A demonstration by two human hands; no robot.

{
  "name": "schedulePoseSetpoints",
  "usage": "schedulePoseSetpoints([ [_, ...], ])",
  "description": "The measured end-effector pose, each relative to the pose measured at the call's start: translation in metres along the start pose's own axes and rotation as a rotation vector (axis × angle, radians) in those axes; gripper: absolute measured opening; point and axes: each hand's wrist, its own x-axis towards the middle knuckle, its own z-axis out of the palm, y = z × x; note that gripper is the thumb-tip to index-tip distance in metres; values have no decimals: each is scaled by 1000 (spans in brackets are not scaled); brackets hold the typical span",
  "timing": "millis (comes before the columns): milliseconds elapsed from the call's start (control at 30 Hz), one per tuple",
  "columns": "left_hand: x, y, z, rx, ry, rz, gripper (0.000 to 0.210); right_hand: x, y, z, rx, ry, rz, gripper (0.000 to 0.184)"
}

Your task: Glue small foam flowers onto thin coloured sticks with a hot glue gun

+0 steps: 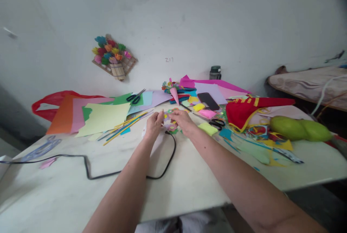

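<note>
My left hand [154, 124] and my right hand [183, 120] are close together over the middle of the table, fingertips pinched. Between them is a small purple paper flower [166, 116] with a yellow centre, its edges partly covered by my fingers. More small paper flowers [171, 128] in green, pink and purple lie just below and behind my hands. A black cable [173, 151] ends right beneath them; whatever it joins is hidden. A pink paper cone [174, 95] with colourful flowers at its top lies beyond my fingers.
Coloured paper sheets [104, 117], paper strips [126, 128] and scissors [135, 97] lie at left. To the right are a phone [208, 101], black-handled scissors [217, 123], yellow clay-like packets [208, 128], red cloth [242, 113], paper scraps and green fruits [287, 127]. A bottle [215, 73] stands behind.
</note>
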Motion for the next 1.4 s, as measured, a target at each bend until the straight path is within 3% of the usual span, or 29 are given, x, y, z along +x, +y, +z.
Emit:
schedulePoseSetpoints([
  [100,1,0,-1,-35,67,-28,44,7,-4,-14,21,130,-90,20],
  [233,0,3,-5,58,137,-37,45,18,-11,-37,-1,340,-63,17],
  [400,-1,4,-7,191,166,-27,39,34,-2,-59,-206,400,-31,12],
  [600,0,1,-7,227,202,15,34,61,15,-69,-704,311,9,12],
  [833,1,3,-11,154,286,-13,31,67,2,-60,-1112,182,162,20],
  [1100,1,2,-11,129,273,1,28,72,12,-54,-1326,189,161,27],
  [1400,1,3,-8,120,277,-13,25,64,7,-49,-1368,201,114,26],
])
